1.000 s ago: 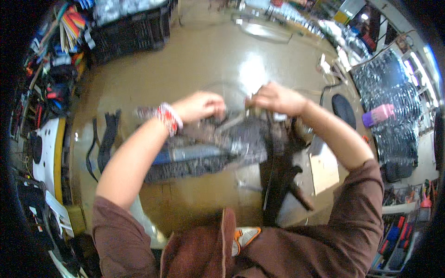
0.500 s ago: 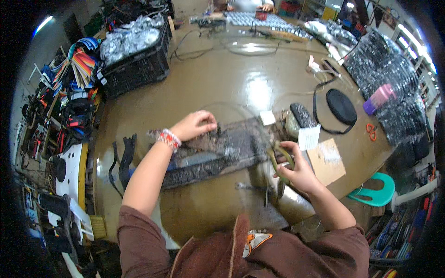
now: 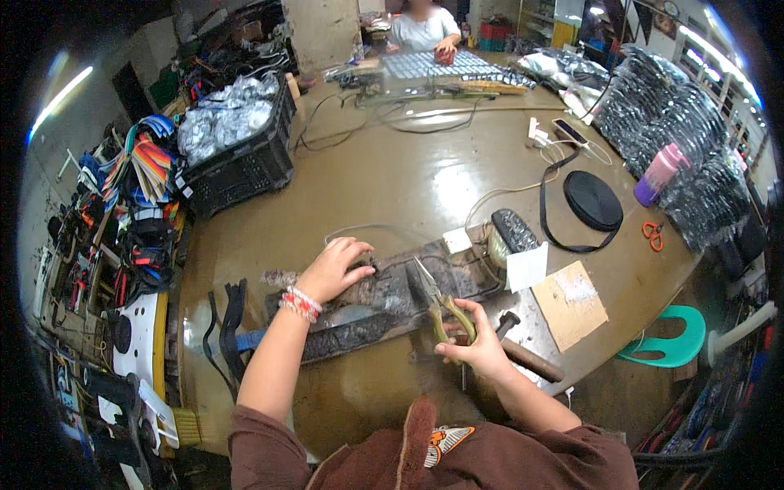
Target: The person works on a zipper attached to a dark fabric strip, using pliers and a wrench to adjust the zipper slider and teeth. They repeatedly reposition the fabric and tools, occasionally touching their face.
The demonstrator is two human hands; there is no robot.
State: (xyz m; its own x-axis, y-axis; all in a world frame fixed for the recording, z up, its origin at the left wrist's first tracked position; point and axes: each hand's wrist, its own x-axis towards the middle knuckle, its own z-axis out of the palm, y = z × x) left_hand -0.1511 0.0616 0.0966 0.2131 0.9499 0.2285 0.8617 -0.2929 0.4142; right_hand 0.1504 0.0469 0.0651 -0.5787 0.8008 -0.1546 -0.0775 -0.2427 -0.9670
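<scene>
My left hand [image 3: 333, 271] rests on a grimy dark board [image 3: 384, 296] on the table, fingers apart and bent over its upper part; the fingertips are partly hidden. My right hand [image 3: 474, 347] grips long-nose pliers [image 3: 437, 304] with olive handles, their tips pointing up over the board, toward my left hand's side. A hammer [image 3: 532, 357] with a wooden handle lies beside my right hand. A white paper [image 3: 527, 268] and a wrapped dark oblong object [image 3: 510, 227] are at the board's right. Black zipper-like strips [image 3: 230, 327] lie to its left.
A black crate of wrapped items [image 3: 237, 171] stands back left. A webbing roll [image 3: 592, 200], orange scissors [image 3: 652, 235], bottle [image 3: 657, 173], cardboard [image 3: 569, 310] and stacked packages [image 3: 670, 122] are right. A person [image 3: 420, 31] works at the far end. A green stool [image 3: 678, 347] is below.
The view has tilted up, showing the far end. My right hand has pliers that now point upward over the board, more clearly in view. My left hand remains on the board.
</scene>
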